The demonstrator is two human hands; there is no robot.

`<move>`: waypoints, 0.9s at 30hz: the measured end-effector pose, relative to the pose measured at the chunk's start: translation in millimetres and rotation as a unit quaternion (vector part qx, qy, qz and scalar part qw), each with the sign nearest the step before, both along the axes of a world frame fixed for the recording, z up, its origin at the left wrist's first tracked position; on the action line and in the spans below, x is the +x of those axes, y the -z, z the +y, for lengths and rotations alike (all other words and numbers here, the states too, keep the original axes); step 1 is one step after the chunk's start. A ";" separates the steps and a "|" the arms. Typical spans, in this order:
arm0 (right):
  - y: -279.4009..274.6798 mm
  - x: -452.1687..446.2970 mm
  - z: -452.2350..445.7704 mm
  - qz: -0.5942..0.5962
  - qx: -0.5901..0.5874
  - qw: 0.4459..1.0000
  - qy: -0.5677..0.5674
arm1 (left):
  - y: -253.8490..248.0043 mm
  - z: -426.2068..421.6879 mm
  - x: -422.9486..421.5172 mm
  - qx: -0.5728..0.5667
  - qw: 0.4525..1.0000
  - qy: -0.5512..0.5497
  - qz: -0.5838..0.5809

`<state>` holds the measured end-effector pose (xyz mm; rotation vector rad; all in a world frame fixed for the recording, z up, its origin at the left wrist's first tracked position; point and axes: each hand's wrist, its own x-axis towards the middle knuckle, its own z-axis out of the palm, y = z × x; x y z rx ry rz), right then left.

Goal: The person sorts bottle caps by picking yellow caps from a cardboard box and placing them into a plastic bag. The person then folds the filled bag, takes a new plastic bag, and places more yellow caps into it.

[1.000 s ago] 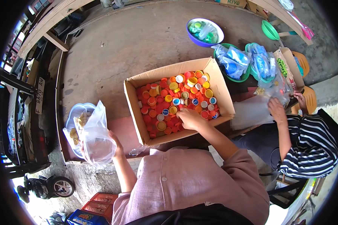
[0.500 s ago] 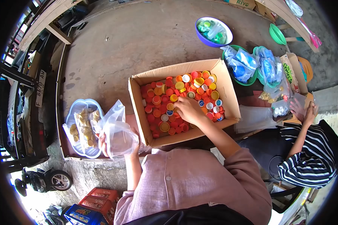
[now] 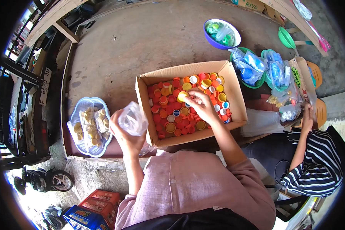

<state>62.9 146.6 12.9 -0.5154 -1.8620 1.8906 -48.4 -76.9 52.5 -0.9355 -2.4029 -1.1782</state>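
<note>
My right fingers (image 3: pixel 188 99) pinch a yellow cap (image 3: pixel 183 96) above the box (image 3: pixel 239 111). My left fingers (image 3: pixel 122 124) grip a clear bag (image 3: pixel 133 119), partly closed

Wears a dusty-pink woven shirt (image 3: pixel 199 176), lightly creased, with small round pale buttons (image 3: pixel 173 181) down a straight vertical front seam. Has a loose pink right sleeve (image 3: pixel 249 178) and a matching pink left sleeve (image 3: pixel 126 209), both leaving the forearms uncovered. Also wears plain black cloth (image 3: pixel 195 221) low over the front, with a small white fabric label (image 3: pixel 217 208) at the upper edge, bearing marks too small to read. Keeps the left hand (image 3: pixel 127 132) and right hand (image 3: pixel 200 102) bare.
</note>
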 end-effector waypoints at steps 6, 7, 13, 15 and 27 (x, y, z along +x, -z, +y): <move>-81.4 -1.5 -63.0 0.067 0.150 0.986 -0.021 | -30.0 10.7 16.8 -0.075 0.995 0.067 0.001; -86.1 -5.1 -70.8 0.087 0.245 0.965 -0.025 | -31.7 10.9 18.8 -0.071 0.994 0.080 0.000; -83.4 -12.6 -93.9 0.033 0.407 0.904 -0.126 | -17.6 -4.4 31.8 -0.026 0.995 0.090 -0.031; -89.3 -9.1 -74.4 0.057 0.350 0.931 -0.088 | -12.8 -11.5 33.0 -0.010 0.996 0.062 -0.070; 49.7 3.3 2.7 -0.243 0.570 0.774 -0.132 | -4.0 -25.8 29.5 -0.034 0.994 0.037 -0.101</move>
